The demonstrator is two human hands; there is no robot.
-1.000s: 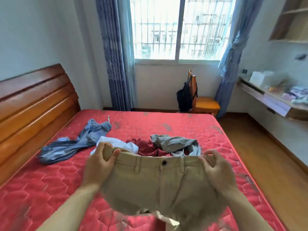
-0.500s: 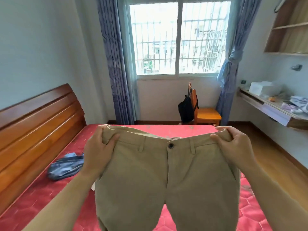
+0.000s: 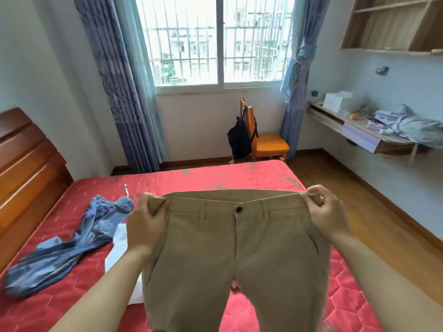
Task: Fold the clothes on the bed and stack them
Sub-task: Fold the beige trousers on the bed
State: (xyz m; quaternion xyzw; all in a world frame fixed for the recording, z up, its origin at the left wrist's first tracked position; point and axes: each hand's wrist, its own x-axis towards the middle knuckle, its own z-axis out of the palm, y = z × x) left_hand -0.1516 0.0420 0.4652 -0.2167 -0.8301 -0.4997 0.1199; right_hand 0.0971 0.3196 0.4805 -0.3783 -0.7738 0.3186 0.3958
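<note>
Two hands hold the khaki trousers [image 3: 235, 255] spread above the bed [image 3: 239, 173], left hand [image 3: 146, 226] at 9 o'clock, right hand [image 3: 328, 216] at 3, curled fingers [image 3: 316, 191] pinching the waistband ends; next you likely fold leg onto leg.

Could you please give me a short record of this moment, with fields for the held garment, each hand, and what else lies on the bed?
held garment: khaki trousers, held up by the waistband, button side facing the camera, legs hanging
left hand: grips the waistband's left end
right hand: pinches the waistband's right end
bed: red mattress
unfolded: blue garment, crumpled on the left; white garment beside it, partly hidden
folded stack: none in view
</note>
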